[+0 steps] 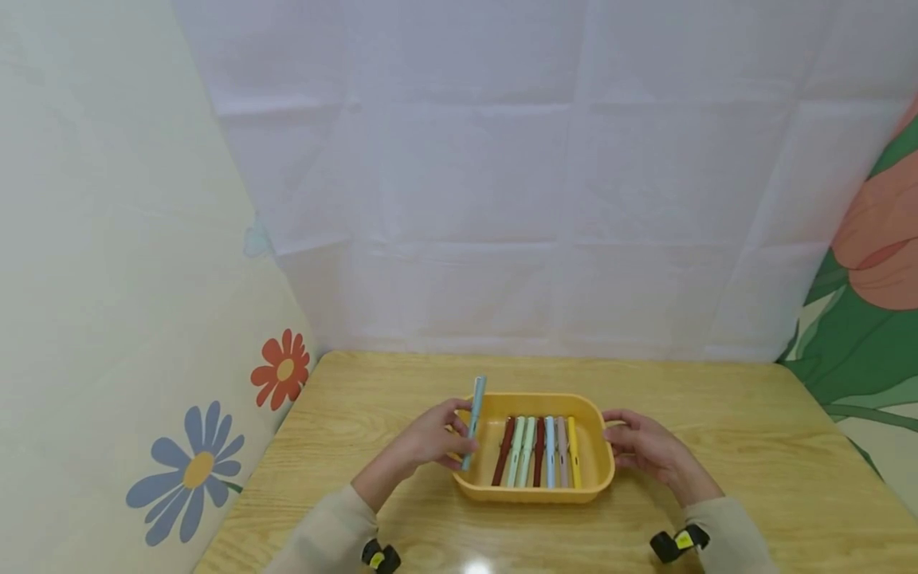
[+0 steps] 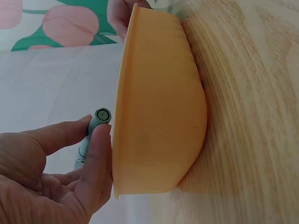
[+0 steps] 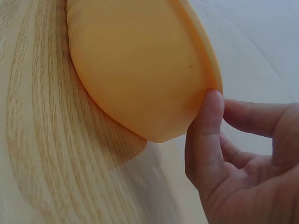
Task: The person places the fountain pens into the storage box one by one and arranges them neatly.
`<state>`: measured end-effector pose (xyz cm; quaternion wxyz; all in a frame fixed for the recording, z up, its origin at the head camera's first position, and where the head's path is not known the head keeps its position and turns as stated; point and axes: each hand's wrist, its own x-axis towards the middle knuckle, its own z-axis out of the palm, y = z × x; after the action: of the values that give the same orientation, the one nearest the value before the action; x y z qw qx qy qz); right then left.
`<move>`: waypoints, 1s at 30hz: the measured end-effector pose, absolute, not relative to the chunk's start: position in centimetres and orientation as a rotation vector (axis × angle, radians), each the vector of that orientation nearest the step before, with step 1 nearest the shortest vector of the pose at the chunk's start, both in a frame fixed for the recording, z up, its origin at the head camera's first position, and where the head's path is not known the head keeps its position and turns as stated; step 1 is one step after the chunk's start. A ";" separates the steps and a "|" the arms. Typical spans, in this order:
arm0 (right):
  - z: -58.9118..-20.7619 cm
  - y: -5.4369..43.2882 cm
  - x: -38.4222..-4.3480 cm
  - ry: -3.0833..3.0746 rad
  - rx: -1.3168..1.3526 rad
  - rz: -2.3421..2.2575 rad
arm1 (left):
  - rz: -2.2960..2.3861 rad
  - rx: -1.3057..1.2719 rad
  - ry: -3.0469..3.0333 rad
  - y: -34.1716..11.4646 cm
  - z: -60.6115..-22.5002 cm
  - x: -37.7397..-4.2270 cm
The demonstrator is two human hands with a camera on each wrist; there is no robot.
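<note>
My left hand (image 1: 439,433) pinches a pale blue pen (image 1: 475,422) between thumb and fingers, over the left end of a yellow tray (image 1: 602,478). The pen is tilted, its upper end away from me. In the left wrist view, one round end of the pen (image 2: 103,115) faces the camera beside the tray's rim. At the opposite end, my right hand (image 1: 649,448) grips the tray's rim (image 3: 216,70) with its fingertips. Inside the tray lie several pens side by side: dark red (image 1: 504,452), light green (image 1: 527,452), light blue (image 1: 551,452), mauve (image 1: 562,452) and yellow (image 1: 574,452).
The tray stands on a wood-grain table (image 1: 387,375). Behind the table hangs a white cloth (image 1: 459,199). Flower-printed cloths border the left (image 1: 129,279) and right (image 1: 882,343) sides. Black straps (image 1: 677,544) are worn at both wrists.
</note>
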<state>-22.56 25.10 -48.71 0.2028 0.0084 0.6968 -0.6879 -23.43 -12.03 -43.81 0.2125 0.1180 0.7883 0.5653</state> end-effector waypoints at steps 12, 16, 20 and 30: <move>-48.8 25.2 -22.6 1.928 0.002 -1.921 | 1.315 0.346 2.297 -10.8 -42.7 -23.4; -48.8 25.2 -22.5 1.921 -0.007 -1.924 | 1.234 0.359 2.313 -10.4 -42.3 -23.6; -48.7 25.2 -22.4 1.915 -0.004 -1.927 | 1.183 0.357 2.302 -10.2 -42.1 -23.7; -48.6 25.2 -22.3 1.915 -0.001 -1.932 | 1.066 0.390 2.314 -9.6 -42.2 -24.3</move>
<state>-22.33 25.20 -48.57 0.2091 -0.0004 0.6885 -0.6944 -24.30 -9.57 -42.19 0.2784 0.1455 0.8622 0.3974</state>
